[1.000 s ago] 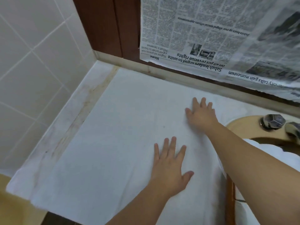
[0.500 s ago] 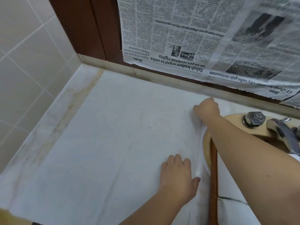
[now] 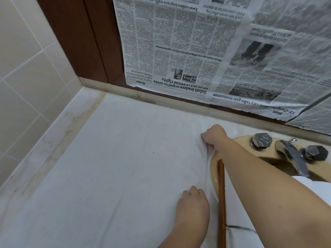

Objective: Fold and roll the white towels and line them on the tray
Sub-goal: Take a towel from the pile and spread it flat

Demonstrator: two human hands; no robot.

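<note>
The white towel (image 3: 116, 167) — soft, limp, light by its look — is gripped along its right edge by the left hand (image 3: 194, 203) and right hand (image 3: 214, 136), best taken at corners.

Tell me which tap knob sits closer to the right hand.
The lighter grey knob, left of the spout. It sits just beyond the right hand gripping the towel; the darker knob lies on the spout's far side.

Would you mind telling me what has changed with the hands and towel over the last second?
Both hands left flat smoothing, slid right and curled onto the towel's right edge: right hand grips the far part, left hand the near. The towel stays spread flat on the counter.
</note>
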